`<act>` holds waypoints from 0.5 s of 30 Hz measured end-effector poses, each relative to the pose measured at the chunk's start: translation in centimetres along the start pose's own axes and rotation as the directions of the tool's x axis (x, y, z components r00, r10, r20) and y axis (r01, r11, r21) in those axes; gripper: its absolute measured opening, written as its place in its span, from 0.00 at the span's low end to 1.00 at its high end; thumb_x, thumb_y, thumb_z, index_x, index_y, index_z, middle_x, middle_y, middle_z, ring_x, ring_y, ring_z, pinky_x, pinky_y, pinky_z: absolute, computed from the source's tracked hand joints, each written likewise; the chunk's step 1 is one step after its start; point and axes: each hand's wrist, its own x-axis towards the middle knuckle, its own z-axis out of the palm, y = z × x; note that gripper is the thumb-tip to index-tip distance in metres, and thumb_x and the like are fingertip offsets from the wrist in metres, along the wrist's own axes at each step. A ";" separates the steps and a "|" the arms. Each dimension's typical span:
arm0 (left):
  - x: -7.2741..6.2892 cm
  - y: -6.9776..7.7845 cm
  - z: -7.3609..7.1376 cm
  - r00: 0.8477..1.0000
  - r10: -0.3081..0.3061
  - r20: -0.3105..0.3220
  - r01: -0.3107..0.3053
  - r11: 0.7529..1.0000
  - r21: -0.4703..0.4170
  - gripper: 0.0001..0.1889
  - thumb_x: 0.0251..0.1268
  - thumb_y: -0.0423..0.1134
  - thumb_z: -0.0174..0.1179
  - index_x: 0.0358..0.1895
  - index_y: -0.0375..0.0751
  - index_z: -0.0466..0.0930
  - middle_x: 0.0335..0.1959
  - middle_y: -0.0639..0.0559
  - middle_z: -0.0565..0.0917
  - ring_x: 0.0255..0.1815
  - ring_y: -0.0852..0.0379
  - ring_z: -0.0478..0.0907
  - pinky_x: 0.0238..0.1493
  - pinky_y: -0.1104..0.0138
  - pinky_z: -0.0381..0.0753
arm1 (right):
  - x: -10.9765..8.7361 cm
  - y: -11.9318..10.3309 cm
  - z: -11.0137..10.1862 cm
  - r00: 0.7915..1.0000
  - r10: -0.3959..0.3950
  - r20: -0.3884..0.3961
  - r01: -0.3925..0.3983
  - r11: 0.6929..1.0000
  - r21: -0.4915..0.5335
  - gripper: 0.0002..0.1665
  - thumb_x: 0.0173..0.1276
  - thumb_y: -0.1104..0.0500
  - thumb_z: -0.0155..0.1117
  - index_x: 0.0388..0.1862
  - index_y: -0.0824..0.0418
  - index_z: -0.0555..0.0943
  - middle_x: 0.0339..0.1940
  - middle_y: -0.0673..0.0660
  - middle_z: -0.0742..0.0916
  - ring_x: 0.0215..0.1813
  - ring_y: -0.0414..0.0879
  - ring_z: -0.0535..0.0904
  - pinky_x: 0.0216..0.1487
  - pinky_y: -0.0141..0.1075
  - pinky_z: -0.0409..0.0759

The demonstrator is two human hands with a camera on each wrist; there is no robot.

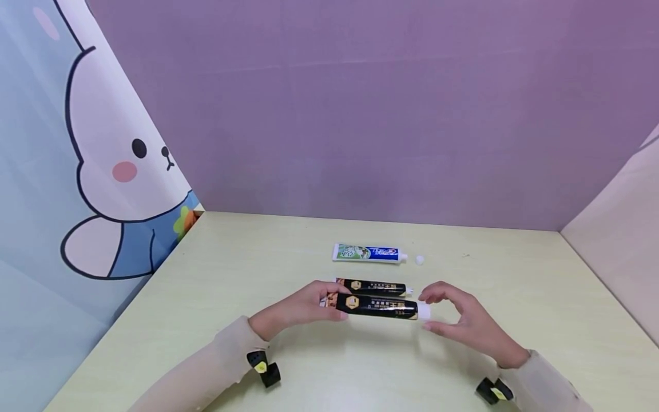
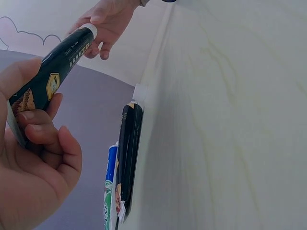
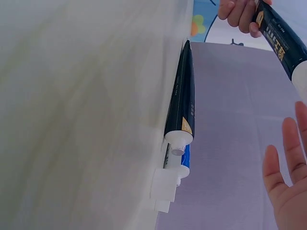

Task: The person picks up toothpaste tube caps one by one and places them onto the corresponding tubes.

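Note:
My left hand point(image 1: 314, 306) grips a black toothpaste tube point(image 1: 381, 306) by its flat end, thumb on top and fingers curled beneath. The tube is raised off the table, with its white cap point(image 1: 424, 311) on and pointing right. Around that cap, my right hand point(image 1: 471, 320) has its thumb and fingers spread; a gap shows between them and the cap in the right wrist view. Just behind the held tube, a second black toothpaste tube point(image 3: 181, 96) lies on the table, its white nozzle point(image 3: 178, 149) uncapped.
Farther back lies a blue and green toothpaste tube point(image 1: 368, 253), uncapped, with a small white cap point(image 1: 420, 260) to its right. Another white cap point(image 3: 163, 185) shows beyond the second black tube's nozzle. A purple backdrop point(image 1: 381, 114) closes off the pale table's point(image 1: 247, 252) far edge.

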 end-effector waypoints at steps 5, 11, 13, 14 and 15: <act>-0.2 0.1 0.0 1.000 0.003 -0.004 -0.003 1.000 -0.002 0.19 0.60 0.33 0.63 0.55 0.34 0.76 0.72 0.36 0.55 0.75 0.43 0.43 0.69 0.54 0.55 | 0.0 -0.2 0.0 0.999 -0.029 -0.021 0.029 0.999 -0.025 0.26 0.46 0.71 0.76 0.43 0.58 0.76 0.41 0.47 0.81 0.46 0.37 0.76 0.48 0.29 0.73; -0.5 0.3 0.0 1.000 0.025 0.002 -0.025 1.000 -0.008 0.19 0.60 0.32 0.62 0.55 0.32 0.76 0.72 0.35 0.56 0.75 0.42 0.42 0.70 0.53 0.52 | 0.1 -0.7 0.2 0.994 -0.097 -0.057 0.094 0.994 -0.063 0.29 0.41 0.73 0.77 0.42 0.56 0.77 0.40 0.49 0.82 0.45 0.37 0.76 0.49 0.24 0.72; -0.6 0.3 0.0 1.000 0.028 0.003 -0.028 1.000 -0.006 0.19 0.60 0.32 0.62 0.55 0.32 0.76 0.72 0.35 0.56 0.75 0.42 0.44 0.68 0.56 0.56 | 0.1 -0.9 0.2 0.989 -0.129 -0.070 0.123 0.989 -0.076 0.30 0.39 0.74 0.77 0.42 0.56 0.78 0.40 0.50 0.82 0.46 0.37 0.76 0.50 0.23 0.71; -0.7 0.3 0.0 1.000 0.028 0.004 -0.028 1.000 -0.006 0.19 0.60 0.32 0.62 0.55 0.32 0.76 0.72 0.35 0.56 0.74 0.42 0.45 0.66 0.58 0.61 | 0.2 -1.0 0.2 0.987 -0.139 -0.075 0.133 0.988 -0.084 0.31 0.38 0.74 0.77 0.42 0.56 0.78 0.40 0.50 0.82 0.46 0.37 0.76 0.51 0.23 0.71; -0.7 0.3 0.0 1.000 0.029 0.007 -0.028 1.000 -0.007 0.19 0.60 0.32 0.62 0.55 0.32 0.76 0.71 0.35 0.57 0.74 0.42 0.49 0.64 0.60 0.65 | 0.1 -1.1 0.3 0.986 -0.146 -0.077 0.139 0.986 -0.093 0.31 0.37 0.74 0.77 0.42 0.56 0.79 0.40 0.49 0.83 0.46 0.37 0.76 0.51 0.23 0.71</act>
